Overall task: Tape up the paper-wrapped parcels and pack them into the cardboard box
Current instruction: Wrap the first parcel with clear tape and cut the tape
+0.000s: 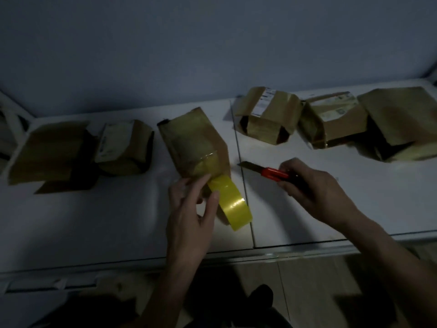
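A: Where is the parcel being worked on?

B: The centre parcel (pixel 194 140) lies on the white surface (pixel 106 221) in the middle of the frame, one end toward the person. A strip of glossy tape already runs over its near end and stays joined to the yellow tape roll (pixel 230 205), which sits just below it, at the parcel's lower edge.

A: And the hands?

B: The left hand (pixel 191 209) is on the roll, thumb on the tape face and fingers reaching to the parcel's end. I'd say that keeps the strip taut and the parcel from sliding. The right hand (pixel 314 183) has its fingers curled round a red utility knife (pixel 274 174), blade out and pointing left at the stretch of tape between roll and parcel, not yet touching it.

A: So the cut comes next?

B: That's my reading: the strip is laid and only needs severing. The blade is near the left fingers, so a slip is the risk.

A: What else is around?

B: Two parcels on the left (pixel 78 150), the nearer one bearing a white label. Three parcels at upper right (pixel 331 117) sit close together, several with paper ends loose, so they likely need taping. I can't see the cardboard box here, and the light is dim
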